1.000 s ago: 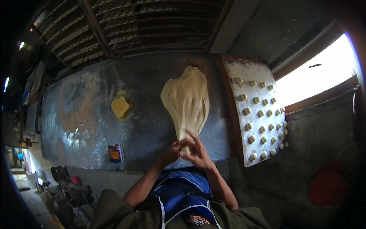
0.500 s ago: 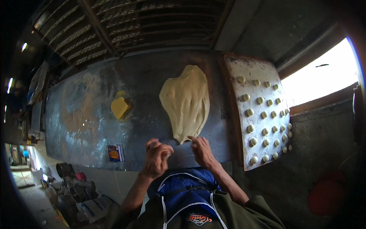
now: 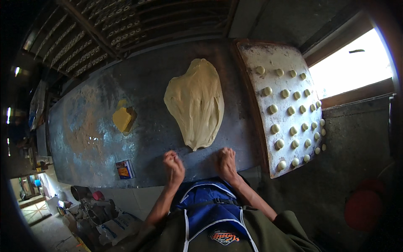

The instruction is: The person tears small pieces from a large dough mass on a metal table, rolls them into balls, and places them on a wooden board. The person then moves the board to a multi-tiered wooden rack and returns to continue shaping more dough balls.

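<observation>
A broad, stretched slab of pale dough (image 3: 196, 107) lies on the dark worktop (image 3: 153, 84), tapering to a small tip at its near end. My left hand (image 3: 174, 166) is curled into a loose fist near the worktop's front edge, left of that tip. To the right of the tip, my right hand (image 3: 227, 163) is also closed, knuckles toward the dough. Both stand apart from the dough, and no object shows in either. A yellow block of what looks like butter or margarine (image 3: 122, 119) sits left of the dough.
A worn tray (image 3: 273, 80) with several rows of small round dough pieces (image 3: 291, 110) stands at the right. A small printed packet (image 3: 125, 169) lies near the front edge at left. Racks of ring-shaped pieces (image 3: 121, 25) stand behind. Pots and bags (image 3: 96, 210) crowd the lower left.
My right hand has come off the dough's near tip and closed into a fist. The left hand's fingers have curled in more. The view has shifted slightly; the dough keeps its place.
</observation>
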Motion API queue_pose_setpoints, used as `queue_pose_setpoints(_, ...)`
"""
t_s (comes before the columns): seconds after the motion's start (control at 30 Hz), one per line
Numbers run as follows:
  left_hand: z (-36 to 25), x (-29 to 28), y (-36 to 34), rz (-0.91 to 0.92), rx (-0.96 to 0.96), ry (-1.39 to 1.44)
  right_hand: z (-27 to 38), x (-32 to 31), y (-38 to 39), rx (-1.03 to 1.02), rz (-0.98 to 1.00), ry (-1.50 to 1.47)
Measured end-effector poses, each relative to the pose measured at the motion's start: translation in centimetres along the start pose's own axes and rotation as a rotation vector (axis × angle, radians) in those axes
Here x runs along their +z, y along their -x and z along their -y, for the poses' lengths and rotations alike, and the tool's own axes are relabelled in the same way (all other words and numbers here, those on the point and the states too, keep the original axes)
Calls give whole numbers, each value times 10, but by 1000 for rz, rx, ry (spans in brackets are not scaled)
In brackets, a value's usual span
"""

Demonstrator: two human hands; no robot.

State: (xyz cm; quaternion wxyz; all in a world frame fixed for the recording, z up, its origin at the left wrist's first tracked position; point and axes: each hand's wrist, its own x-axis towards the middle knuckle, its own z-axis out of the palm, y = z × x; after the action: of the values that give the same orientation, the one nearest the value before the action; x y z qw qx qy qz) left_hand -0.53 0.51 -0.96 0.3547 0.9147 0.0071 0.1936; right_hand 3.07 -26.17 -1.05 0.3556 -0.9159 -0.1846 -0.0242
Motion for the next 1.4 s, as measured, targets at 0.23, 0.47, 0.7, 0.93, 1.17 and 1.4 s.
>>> queue_pose_setpoints(0.23, 16, -2, -63, -50, -290, 63, -15, -44, -68, -92, -116, 342)
queue_pose_setpoints(0.47, 21, -47, -8, 160, 80, 6, -55, -62, 1, -238, -3, 62)
queue_pose_setpoints(0.7, -12, -1, -20, -45, -87, 2, 10, -19, -39, -124, -135, 182)
queue_pose_setpoints(0.93, 33, -39, -55, -40, -164, -78, -32, -66, -62, -32, -55, 233)
queue_pose_setpoints(1.17, 30, -53, -11, 22, 89, -105, -41, -38, -11, -77, 29, 235)
queue_pose_setpoints(1.4, 27, -34, -16, -91, -186, -27, 5, -20, -60, -80, -234, 342)
